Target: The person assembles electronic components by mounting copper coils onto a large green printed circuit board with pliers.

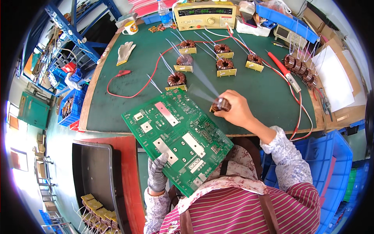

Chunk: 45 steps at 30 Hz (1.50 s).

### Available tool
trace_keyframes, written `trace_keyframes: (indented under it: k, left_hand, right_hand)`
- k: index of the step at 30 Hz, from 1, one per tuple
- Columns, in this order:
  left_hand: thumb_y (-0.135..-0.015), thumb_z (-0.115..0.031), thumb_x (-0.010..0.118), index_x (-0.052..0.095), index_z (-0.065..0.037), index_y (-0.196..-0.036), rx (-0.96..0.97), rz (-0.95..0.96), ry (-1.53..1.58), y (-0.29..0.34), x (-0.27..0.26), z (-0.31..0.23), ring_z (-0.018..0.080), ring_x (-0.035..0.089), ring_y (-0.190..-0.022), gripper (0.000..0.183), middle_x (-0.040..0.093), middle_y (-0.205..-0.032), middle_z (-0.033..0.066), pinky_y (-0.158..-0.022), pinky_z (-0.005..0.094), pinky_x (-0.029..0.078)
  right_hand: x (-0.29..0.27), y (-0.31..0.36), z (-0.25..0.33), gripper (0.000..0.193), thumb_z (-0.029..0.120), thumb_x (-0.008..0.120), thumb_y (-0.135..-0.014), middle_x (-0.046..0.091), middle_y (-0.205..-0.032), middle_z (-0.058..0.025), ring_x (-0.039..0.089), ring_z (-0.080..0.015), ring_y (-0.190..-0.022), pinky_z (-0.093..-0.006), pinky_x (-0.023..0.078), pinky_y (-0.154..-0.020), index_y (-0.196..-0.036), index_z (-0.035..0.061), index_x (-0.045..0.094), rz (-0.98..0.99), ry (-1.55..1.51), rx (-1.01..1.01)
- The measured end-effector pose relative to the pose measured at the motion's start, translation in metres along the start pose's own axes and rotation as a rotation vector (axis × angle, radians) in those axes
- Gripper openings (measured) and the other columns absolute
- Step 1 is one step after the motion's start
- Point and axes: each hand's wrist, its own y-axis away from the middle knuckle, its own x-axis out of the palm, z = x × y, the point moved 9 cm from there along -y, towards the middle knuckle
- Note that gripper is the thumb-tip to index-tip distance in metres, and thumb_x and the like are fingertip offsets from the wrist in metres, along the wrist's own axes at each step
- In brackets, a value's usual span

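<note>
The left hand (157, 171), wearing a grey striped glove, is closing around the left edge of a green circuit board (177, 130), which is slanting across the front edge of the counter (105, 111). The bare right hand (237, 107) is gripping a copper-wound coil (221, 104) just beyond the board's far right edge, its pale leads blurring. Six more coils (176, 79) on yellow bases are standing behind the board, and a power supply (204, 16) is sitting at the back.
</note>
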Motion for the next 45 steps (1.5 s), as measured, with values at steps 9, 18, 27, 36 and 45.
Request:
trace_keyframes:
  k: [9,18,27,36,45]
  left_hand:
    - [-0.074,-0.021,0.065,0.042,0.000,-0.122,-0.082,0.016,-0.012,0.006,0.018,0.006,0.0216,0.057,-0.096,0.057,0.056,-0.109,0.0105,-0.081,0.0324,0.047]
    - [-0.076,-0.015,0.061,0.046,-0.002,-0.118,-0.072,0.003,0.069,0.009,0.024,0.008,0.0156,0.058,-0.091,0.046,0.057,-0.106,0.0070,-0.075,0.0277,0.050]
    - [-0.082,-0.017,0.057,0.046,-0.003,-0.119,-0.044,0.045,0.035,0.011,0.019,0.014,0.0134,0.053,-0.096,0.041,0.055,-0.107,0.0049,-0.082,0.0270,0.044]
    - [-0.083,-0.023,0.062,0.048,-0.003,-0.118,-0.029,0.091,-0.026,0.014,0.038,0.004,0.0115,0.051,-0.096,0.043,0.055,-0.106,0.0030,-0.081,0.0254,0.043]
    - [-0.078,-0.017,0.059,0.043,-0.001,-0.121,0.035,-0.005,-0.104,0.017,0.037,0.002,0.0174,0.054,-0.095,0.049,0.053,-0.111,0.0080,-0.080,0.0285,0.045]
  right_hand:
    - [0.025,0.061,0.031,0.024,0.007,0.065,-0.077,0.061,-0.085,-0.0033,0.057,-0.0090,-0.072,-0.0223,0.046,-0.062,-0.098,0.0025,0.054,-0.053,-1.397,0.715]
    - [0.040,0.066,0.053,0.030,0.001,0.067,-0.075,0.060,-0.084,-0.0036,0.058,-0.0084,-0.073,-0.0217,0.047,-0.064,-0.101,0.0008,0.052,-0.140,-1.355,0.591]
    - [0.022,0.054,0.080,0.030,0.000,0.066,-0.074,0.061,-0.083,-0.0041,0.057,-0.0073,-0.072,-0.0217,0.047,-0.064,-0.099,-0.0001,0.050,-0.077,-1.014,0.415]
    - [0.001,0.046,0.112,0.038,0.007,0.073,-0.064,0.056,-0.079,-0.0109,0.058,-0.0208,-0.069,-0.0294,0.045,-0.060,-0.095,0.0012,0.052,-0.163,-0.443,0.142]
    - [-0.030,0.044,0.064,0.030,0.008,0.071,-0.071,0.060,-0.081,-0.0040,0.057,-0.0085,-0.075,-0.0238,0.047,-0.066,-0.097,0.0012,0.058,-0.236,-0.945,0.395]
